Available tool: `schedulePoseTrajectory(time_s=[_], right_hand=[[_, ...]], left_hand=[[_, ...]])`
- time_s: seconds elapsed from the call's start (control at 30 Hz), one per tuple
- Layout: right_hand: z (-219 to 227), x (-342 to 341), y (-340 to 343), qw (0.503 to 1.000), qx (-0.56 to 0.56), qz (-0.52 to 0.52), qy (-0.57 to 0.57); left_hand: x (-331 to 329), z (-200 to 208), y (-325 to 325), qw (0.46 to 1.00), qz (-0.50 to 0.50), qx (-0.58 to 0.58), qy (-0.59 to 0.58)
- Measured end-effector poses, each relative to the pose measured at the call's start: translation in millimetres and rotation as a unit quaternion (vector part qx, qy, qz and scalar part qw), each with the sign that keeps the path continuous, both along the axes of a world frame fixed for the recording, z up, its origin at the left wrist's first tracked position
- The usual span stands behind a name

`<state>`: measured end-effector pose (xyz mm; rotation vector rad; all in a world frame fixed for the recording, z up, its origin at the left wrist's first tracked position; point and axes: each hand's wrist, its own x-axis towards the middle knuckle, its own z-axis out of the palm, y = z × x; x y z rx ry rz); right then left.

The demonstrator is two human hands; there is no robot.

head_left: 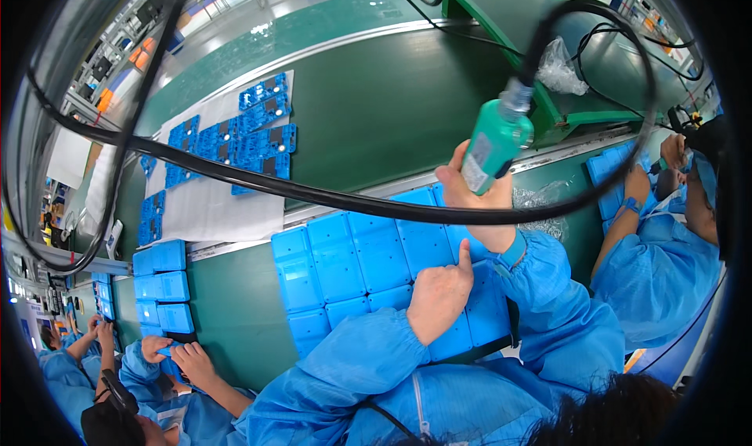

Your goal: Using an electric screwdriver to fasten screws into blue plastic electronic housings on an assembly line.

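Note:
My right hand (479,205) is raised over the far right part of a block of blue plastic casings (338,255), its fingers closed around a green electric screwdriver (495,144). A thick black cable leaves the screwdriver's upper end; its tip is hidden. Nearer to me, my left hand (440,299) rests over the same casings. Its index finger stretches forward while the other fingers curl under, so whatever they may hold is out of sight. The casings lie close together in rows, with small holes showing in their faces.
Blue casings with dark parts (227,144) lie on a white sheet (215,211) across the bench. The black cable (313,189) loops through the view. A green stand (587,101) carries clear plastic wrap (560,66). Co-workers sit on both sides, near stacked blue casings (162,285).

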<state>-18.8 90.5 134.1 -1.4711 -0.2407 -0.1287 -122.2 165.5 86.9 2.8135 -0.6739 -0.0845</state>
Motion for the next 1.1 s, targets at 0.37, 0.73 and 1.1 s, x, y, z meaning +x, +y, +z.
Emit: schedulePoseTrajectory(time_s=[0.37,0.73,1.1], right_hand=[[52.3,-24.0,-4.7,0.985,0.164,0.025,-0.055],[50.2,-34.5,31.1,0.973,0.199,0.101,-0.055],[56.4,-42.1,45.0,0.981,0.167,0.091,-0.043]], left_hand=[[-51.3,-0.5,152.1,0.048,0.249,-0.943,0.216],[-91.0,-32.0,236.0,0.031,0.269,-0.958,0.099],[-76.2,17.2,213.6,0.273,0.49,-0.823,0.091]])
